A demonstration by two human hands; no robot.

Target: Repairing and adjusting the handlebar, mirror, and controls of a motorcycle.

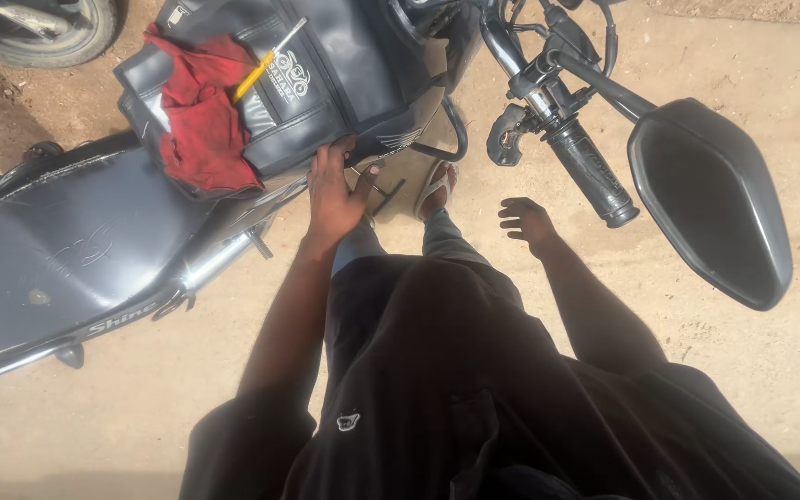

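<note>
Standing beside the motorcycle (94, 250), the person has its long axis running from the seat at the left to the handlebar grip (590, 171) at the upper right. The left hand (335, 190), nearer, presses flat with fingers spread on the lower edge of the black tank cover (344, 83). The right hand (525, 222) hangs loosely open, empty, just below the grip.

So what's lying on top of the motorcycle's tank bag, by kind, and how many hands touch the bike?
Red cloth: 1
Yellow-handled screwdriver: 1
Hands touching the bike: 1, the left hand at the lower edge of the tank bag; the right hand hangs free.
Total: 3
</note>
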